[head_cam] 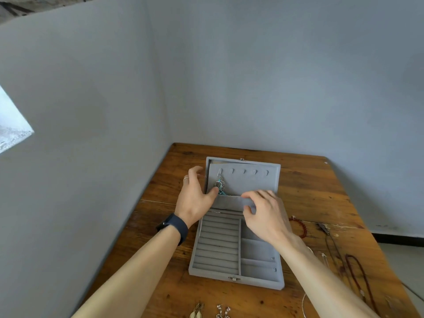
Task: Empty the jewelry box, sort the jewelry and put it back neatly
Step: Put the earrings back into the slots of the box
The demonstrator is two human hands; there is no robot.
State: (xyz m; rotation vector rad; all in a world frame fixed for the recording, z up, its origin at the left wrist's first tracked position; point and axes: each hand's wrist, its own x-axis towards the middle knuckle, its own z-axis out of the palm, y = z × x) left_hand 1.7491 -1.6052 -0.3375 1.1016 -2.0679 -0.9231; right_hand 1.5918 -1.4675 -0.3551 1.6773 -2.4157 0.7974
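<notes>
Pinched by the right hand (pixel 266 214) was the grey velvet pocket flap (pixel 229 201) in the lid of the grey velvet jewelry box (pixel 206 275); a turquoise dangling earring (pixel 219 184) hung there was touched by the spread left hand (pixel 195 196).

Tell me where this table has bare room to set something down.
Bare table: left of the box toward the wall, and far right beside its lid. Crowded: near right, with bracelet and necklaces; earrings at the front.

A wooden bench (pixel 309 184) carries an open grey jewelry box (pixel 218 244) at centre, a red bead bracelet (pixel 302 228) at three o'clock, a dark bead necklace (pixel 363 275) at four, and earrings (pixel 196 313) at six.
</notes>
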